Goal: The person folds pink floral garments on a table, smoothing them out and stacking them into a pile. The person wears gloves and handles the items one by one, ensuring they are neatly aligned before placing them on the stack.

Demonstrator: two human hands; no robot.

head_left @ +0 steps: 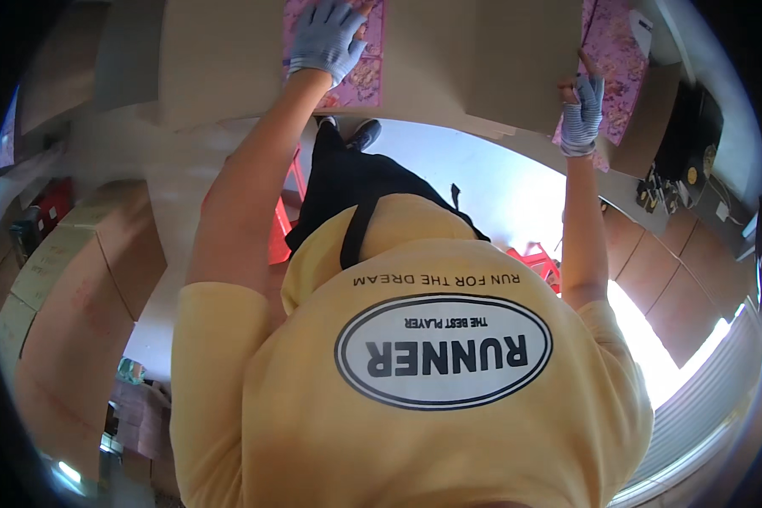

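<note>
My left hand point(326, 41), in a pale striped fingerless glove, lies with its fingers spread on a pink floral panel point(360, 83). Crease-like lines cross this panel, which sits on brown cardboard point(423, 59) at the table's near edge. At the right, my right hand point(582, 114), gloved the same way, touches the left edge of a second pink floral piece point(622, 72). One finger stretches forward and the thumb stands apart from it. Whether a sheet is caught under those fingers is hidden.
Large cardboard boxes point(85, 288) stand at the left. Red plastic stools point(284, 229) show below the table edge. A dark cluster of small items point(669, 186) and cables lies at the far right. More brown cartons point(652, 262) are behind my right arm.
</note>
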